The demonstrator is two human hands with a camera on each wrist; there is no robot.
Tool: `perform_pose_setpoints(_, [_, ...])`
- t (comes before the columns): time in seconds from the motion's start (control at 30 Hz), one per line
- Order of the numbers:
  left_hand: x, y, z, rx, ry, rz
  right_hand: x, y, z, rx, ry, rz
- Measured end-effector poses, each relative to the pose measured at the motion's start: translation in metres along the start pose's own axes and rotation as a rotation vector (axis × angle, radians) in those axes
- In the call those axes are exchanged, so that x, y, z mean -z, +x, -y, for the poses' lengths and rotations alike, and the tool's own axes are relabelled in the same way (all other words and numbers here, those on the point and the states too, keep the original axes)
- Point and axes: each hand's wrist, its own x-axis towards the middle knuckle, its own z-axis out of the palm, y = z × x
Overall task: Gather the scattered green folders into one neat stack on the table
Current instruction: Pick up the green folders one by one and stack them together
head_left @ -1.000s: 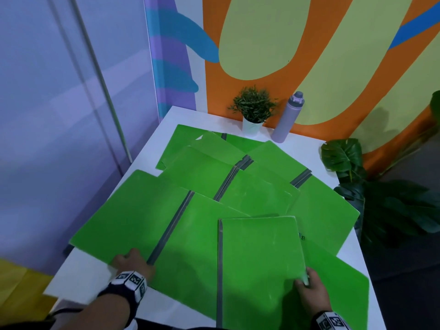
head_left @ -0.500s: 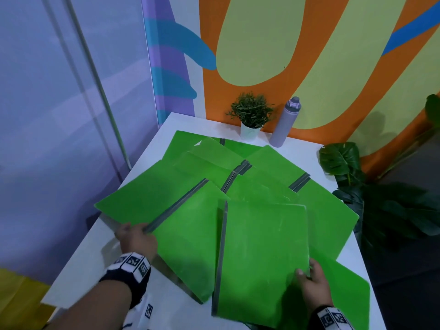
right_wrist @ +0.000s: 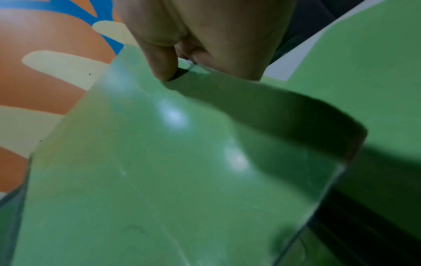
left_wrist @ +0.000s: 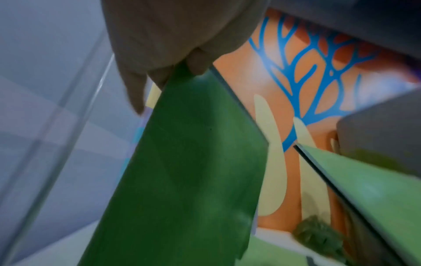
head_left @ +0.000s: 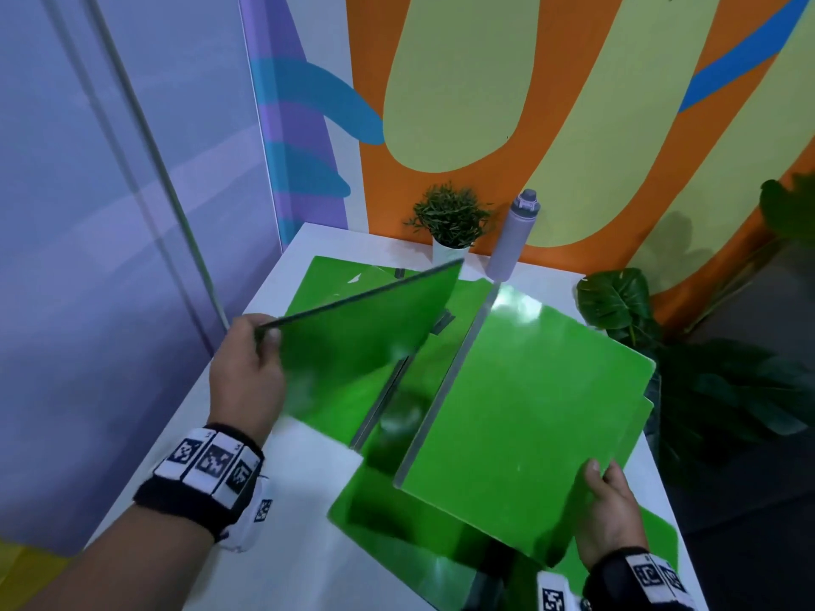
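Observation:
My left hand (head_left: 260, 341) pinches the near corner of a green folder (head_left: 353, 337) and holds it tilted up on edge above the table; in the left wrist view its dark underside (left_wrist: 193, 162) hangs from my fingers (left_wrist: 196, 63). My right hand (head_left: 604, 500) grips the near right corner of a second green folder (head_left: 529, 399), lifted and slanted, thumb (right_wrist: 161, 63) on top of the folder (right_wrist: 159, 162). More green folders (head_left: 335, 275) lie overlapped on the white table (head_left: 282, 544) beneath both.
A small potted plant (head_left: 450, 227) and a grey bottle (head_left: 511, 235) stand at the table's far edge against the painted wall. Large leafy plants (head_left: 617, 302) stand beyond the right edge. A glass wall runs along the left.
Both hands have lifted their folders off the pile. The left folder has swung up onto its edge and risen; the right one has risen and moved farther right.

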Motion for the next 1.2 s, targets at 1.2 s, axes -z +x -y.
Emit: perform_pose_setpoints(1.2, [-0.059, -0.033, 0.022, 0.451, 0.026, 0.486, 0.069, -0.018, -0.051, -0.512, -0.846, -0.310])
